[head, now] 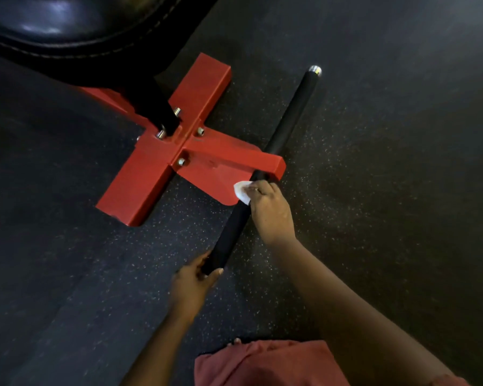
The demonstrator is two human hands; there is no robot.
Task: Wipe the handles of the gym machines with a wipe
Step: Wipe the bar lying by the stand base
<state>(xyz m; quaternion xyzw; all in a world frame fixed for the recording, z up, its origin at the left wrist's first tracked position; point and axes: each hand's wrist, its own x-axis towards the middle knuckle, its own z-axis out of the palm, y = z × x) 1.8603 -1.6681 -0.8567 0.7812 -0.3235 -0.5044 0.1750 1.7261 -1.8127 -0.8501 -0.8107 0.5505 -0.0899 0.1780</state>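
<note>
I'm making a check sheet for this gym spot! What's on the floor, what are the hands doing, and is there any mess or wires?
Surface: dark speckled rubber floor.
Job's things: black handle bar, white wipe on it.
Clutter: nothing seen.
Grippers: left hand grips the bar's near end; right hand holds the wipe against the bar.
Cables: nothing seen.
Surroundings: red cross-shaped base with bolts, black padded seat, reddish garment.
</note>
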